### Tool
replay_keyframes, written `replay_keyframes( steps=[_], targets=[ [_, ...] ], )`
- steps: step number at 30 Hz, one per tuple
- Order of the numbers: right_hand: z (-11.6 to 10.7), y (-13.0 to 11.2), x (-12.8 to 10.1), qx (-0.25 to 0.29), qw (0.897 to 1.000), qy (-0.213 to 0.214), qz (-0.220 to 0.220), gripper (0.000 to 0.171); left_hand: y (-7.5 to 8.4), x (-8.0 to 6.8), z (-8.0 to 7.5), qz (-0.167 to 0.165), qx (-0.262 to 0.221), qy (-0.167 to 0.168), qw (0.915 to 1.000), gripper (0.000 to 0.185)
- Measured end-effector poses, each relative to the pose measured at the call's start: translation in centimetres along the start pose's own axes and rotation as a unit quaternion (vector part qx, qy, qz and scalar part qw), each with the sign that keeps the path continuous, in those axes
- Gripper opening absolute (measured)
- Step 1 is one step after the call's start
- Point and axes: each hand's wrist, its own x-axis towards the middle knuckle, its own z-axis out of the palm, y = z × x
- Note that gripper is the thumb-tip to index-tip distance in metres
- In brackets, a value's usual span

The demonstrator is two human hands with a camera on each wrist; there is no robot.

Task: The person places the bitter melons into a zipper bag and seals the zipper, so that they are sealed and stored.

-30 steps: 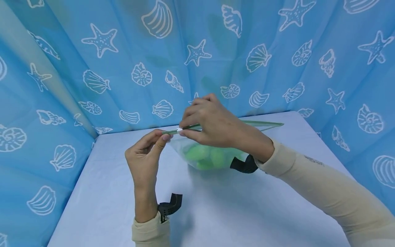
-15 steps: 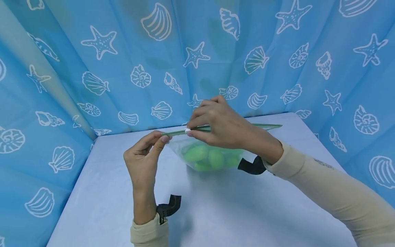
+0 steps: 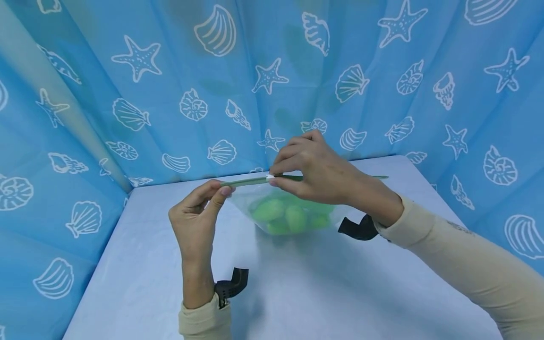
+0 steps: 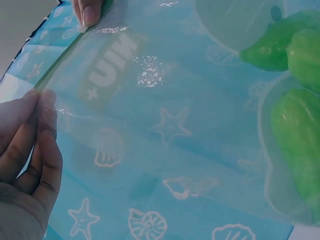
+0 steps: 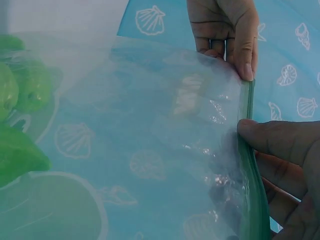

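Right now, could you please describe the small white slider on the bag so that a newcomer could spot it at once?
Over the pale table, two hands hold up a clear zip bag of green pieces. Along its green top strip, the white slider sits pinched at the right hand fingertips, the only white bit on that strip.

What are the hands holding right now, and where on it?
Both grip the zip bag: left hand pinches its seal's end, right hand pinches the white slider.

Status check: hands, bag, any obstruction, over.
Left hand pinches the corner of the zip bag. Right hand pinches the white slider on the green zip strip. Green pieces inside. Nothing blocking.
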Motion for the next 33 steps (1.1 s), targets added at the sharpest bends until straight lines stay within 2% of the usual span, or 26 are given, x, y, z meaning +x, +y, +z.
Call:
replay_keyframes(
  steps=[6,8,11,13,18,33],
  targets=[
    [-0.4,0.0,-0.5,0.007,1.0,0.007,0.003,0.014,1.7,-0.1,0.3,-0.001,0.001,-0.004,1.0,0.009],
    [-0.4,0.1,-0.7,0.008,1.0,0.009,0.004,0.014,1.6,-0.1,0.2,-0.002,-0.001,-0.004,1.0,0.01],
    [-0.5,0.2,-0.9,0.009,1.0,0.015,0.0,0.014,0.5,-0.1,0.0,-0.002,-0.004,-0.003,1.0,0.01],
    [-0.6,0.2,-1.0,0.009,1.0,0.017,-0.001,0.014,0.5,-0.1,-0.1,-0.004,-0.003,-0.002,1.0,0.011],
    [-0.7,0.4,-1.5,0.008,1.0,0.017,0.006,0.014,1.6,-0.1,0.1,-0.008,0.004,-0.003,1.0,0.012],
    [-1.2,1.1,-2.6,0.014,0.999,0.042,-0.01,0.013,1.8,-0.1,0.1,-0.009,0.003,-0.003,1.0,0.012]
  ],
)
